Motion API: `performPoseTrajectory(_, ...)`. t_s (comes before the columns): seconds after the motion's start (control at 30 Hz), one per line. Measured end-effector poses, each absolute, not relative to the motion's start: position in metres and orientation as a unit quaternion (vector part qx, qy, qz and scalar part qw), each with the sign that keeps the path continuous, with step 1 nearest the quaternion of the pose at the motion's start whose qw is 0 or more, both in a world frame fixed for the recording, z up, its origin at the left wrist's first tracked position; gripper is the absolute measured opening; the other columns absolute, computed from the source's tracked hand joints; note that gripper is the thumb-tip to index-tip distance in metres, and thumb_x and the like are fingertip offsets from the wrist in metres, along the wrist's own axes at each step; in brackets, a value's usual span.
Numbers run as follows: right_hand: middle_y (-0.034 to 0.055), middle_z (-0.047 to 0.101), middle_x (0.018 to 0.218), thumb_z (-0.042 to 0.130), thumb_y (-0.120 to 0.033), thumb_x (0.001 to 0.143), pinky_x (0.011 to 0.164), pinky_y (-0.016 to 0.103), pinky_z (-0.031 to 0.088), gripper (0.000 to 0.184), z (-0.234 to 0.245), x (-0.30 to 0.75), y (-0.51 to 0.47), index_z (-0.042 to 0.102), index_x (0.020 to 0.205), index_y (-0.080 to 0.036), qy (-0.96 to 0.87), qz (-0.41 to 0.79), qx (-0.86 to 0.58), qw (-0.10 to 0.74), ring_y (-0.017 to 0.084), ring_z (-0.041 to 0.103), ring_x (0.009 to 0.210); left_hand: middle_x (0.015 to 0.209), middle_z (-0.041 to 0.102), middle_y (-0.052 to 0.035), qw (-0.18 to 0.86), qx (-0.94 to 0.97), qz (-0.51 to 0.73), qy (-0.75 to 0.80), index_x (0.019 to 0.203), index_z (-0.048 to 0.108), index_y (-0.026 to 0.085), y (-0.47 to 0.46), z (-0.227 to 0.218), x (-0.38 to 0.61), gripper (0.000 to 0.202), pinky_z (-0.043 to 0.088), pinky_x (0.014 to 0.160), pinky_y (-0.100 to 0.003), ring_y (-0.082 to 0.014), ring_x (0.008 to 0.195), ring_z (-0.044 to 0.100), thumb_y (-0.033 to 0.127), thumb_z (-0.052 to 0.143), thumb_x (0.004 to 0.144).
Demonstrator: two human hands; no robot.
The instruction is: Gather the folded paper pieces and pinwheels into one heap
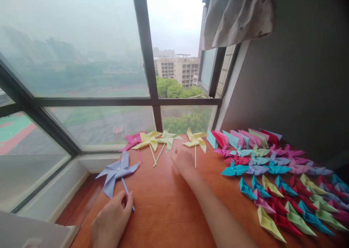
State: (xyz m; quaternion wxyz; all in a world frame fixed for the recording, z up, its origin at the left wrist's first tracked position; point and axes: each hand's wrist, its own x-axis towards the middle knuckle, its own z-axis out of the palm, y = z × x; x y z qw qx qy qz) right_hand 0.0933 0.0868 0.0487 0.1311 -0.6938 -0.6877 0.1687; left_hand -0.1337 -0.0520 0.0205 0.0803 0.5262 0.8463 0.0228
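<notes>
My left hand (112, 219) rests at the near left of the wooden table (163, 204), fingers closed on the blue stick of a lavender paper pinwheel (116, 171) that lies flat. My right hand (183, 161) reaches to the back of the table, fingers curled downward, beside the stick of a yellow pinwheel (195, 140). Whether it grips anything is hidden. A green pinwheel (167, 139), another yellow pinwheel (148, 140) and a pink pinwheel (132, 140) lie in a row at the window.
Several folded paper pieces (275, 175) in pink, blue, green, yellow and red cover the right side of the table. A large window (81, 77) stands behind the table, a grey wall (300, 77) to the right, and a curtain (240, 15) hangs above.
</notes>
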Motion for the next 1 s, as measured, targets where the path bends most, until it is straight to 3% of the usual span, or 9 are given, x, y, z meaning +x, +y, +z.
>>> performPoseTrajectory(0.17,0.0191,0.068,0.109,0.048,-0.042,0.093,0.082,0.037,0.049,0.038,0.038,0.16,0.087,0.059,0.117,-0.014,-0.601,0.124,-0.786,0.071,0.028,0.068,0.1,0.081,0.072,-0.0046,0.089,0.525,0.014,0.846,0.073,0.055,0.026,-0.05,0.023,-0.131,0.039,0.033,0.057,-0.03,-0.0286,0.08,0.068,0.051,0.034,0.095)
performPoseTrajectory(0.3,0.0214,0.068,0.111,0.05,-0.029,0.089,0.083,0.036,0.049,0.033,0.03,0.173,0.091,0.065,0.114,-0.012,-0.592,0.154,-0.79,0.044,0.03,0.067,0.105,0.08,0.072,-0.0046,0.09,0.524,0.01,0.847,0.072,0.054,0.026,-0.051,0.026,-0.129,0.038,0.034,0.058,-0.031,-0.0288,0.081,0.069,0.05,0.034,0.095)
performPoseTrajectory(0.43,0.0204,0.068,0.113,0.05,-0.021,0.084,0.079,0.035,0.049,0.032,0.025,0.17,0.093,0.069,0.109,-0.012,-0.592,0.172,-0.786,0.048,0.031,0.067,0.104,0.083,0.073,-0.0057,0.085,0.516,0.007,0.852,0.074,0.055,0.026,-0.052,0.029,-0.127,0.037,0.034,0.057,-0.03,-0.0291,0.082,0.069,0.049,0.034,0.095)
performPoseTrajectory(0.8,0.0083,0.074,0.095,0.049,-0.031,0.085,0.072,0.027,0.046,0.024,0.022,0.171,0.073,0.07,0.095,-0.022,-0.574,0.191,-0.787,0.122,0.023,0.07,0.091,0.082,0.073,-0.0057,0.081,0.515,0.01,0.853,0.073,0.054,0.026,-0.05,0.024,-0.131,0.036,0.036,0.057,-0.03,-0.0288,0.079,0.069,0.048,0.033,0.094)
performPoseTrajectory(1.0,0.0086,0.073,0.093,0.048,-0.03,0.086,0.068,0.027,0.045,0.023,0.028,0.164,0.072,0.068,0.094,-0.021,-0.576,0.18,-0.785,0.138,0.024,0.07,0.088,0.08,0.072,-0.0052,0.083,0.516,0.014,0.852,0.073,0.053,0.027,-0.051,0.021,-0.133,0.036,0.034,0.057,-0.03,-0.0287,0.079,0.069,0.048,0.033,0.094)
